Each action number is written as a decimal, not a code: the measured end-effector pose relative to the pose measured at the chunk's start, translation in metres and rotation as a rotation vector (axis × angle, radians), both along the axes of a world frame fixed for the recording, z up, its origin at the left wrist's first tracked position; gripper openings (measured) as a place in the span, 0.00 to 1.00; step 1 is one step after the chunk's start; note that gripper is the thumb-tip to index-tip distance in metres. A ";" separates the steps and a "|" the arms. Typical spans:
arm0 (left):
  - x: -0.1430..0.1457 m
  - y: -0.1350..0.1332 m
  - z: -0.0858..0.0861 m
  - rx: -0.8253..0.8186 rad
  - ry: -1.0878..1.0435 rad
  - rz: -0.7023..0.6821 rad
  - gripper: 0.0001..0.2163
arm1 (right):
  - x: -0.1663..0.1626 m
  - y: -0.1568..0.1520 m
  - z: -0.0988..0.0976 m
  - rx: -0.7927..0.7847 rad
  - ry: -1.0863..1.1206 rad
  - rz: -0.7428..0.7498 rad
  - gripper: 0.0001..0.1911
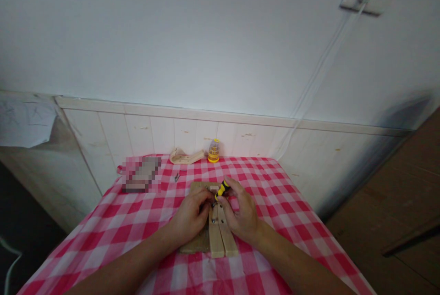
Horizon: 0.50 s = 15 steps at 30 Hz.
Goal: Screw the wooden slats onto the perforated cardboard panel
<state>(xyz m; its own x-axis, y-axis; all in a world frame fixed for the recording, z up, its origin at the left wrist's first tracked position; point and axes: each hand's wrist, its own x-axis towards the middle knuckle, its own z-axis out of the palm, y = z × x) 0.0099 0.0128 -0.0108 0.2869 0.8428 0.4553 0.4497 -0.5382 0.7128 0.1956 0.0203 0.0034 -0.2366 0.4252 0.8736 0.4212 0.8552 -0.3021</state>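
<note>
Here, right hand grips screwdriver over slats.

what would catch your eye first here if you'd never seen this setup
First the red-and-white checked tablecloth, then the two hands at its middle: the right hand grips a yellow-and-black screwdriver over some wooden strips, with the left hand steadying them. Behind, by the wall, stands a small yellow bit holder beside a curved wooden piece.

Single head-mounted view, looking forward and slightly down from above the person's forearms. The checked table lies near, in the lower half of the picture; the white wall behind it fills the upper half.
</note>
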 end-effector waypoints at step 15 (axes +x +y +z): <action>-0.008 -0.010 0.024 -0.049 -0.053 -0.339 0.06 | 0.003 -0.015 -0.001 -0.081 0.072 0.161 0.32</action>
